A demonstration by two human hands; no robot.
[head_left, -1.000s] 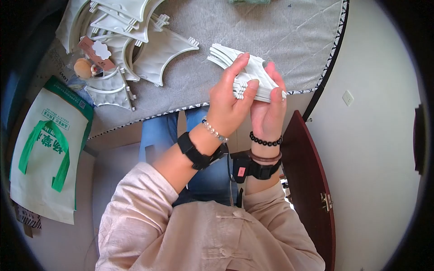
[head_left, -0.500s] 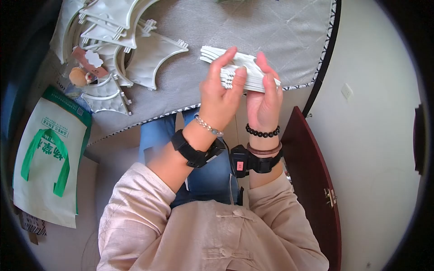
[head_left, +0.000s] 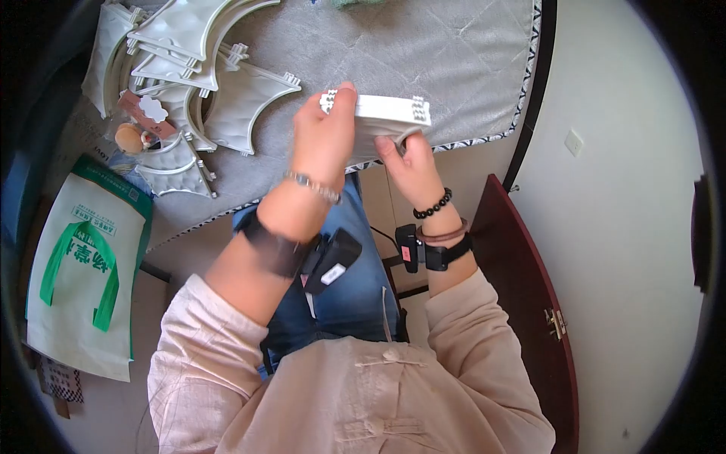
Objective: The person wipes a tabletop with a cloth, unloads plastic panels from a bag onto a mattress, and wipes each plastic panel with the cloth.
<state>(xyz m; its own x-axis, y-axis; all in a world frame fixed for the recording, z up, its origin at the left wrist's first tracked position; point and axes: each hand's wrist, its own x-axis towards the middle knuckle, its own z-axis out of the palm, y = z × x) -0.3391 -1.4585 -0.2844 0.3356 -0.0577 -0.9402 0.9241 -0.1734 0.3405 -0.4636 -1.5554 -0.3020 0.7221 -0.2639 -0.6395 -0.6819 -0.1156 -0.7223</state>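
Observation:
A stack of white plastic panels (head_left: 384,110), with notched clip ends at its corners, is held up above the near edge of the table. My left hand (head_left: 321,140) is closed around the stack's left end, thumb on the side facing me. Under the right part of the stack, my right hand (head_left: 414,165) grips its lower edge, with some fingers hidden behind it. More white curved-edge panels (head_left: 246,106) lie piled on the table to the left. A smaller white panel (head_left: 174,170) rests near the table's front edge.
A grey quilted cloth (head_left: 446,53) covers the table. Near the pile lie a pink tag (head_left: 144,113) and a round tan item (head_left: 130,138). At the left stands a white and green bag (head_left: 83,265). A dark red door panel (head_left: 525,303) is at the right.
The stack has turned so that its layered edge faces me. My left hand has moved left to the stack's end, and my right hand has shifted lower beneath it.

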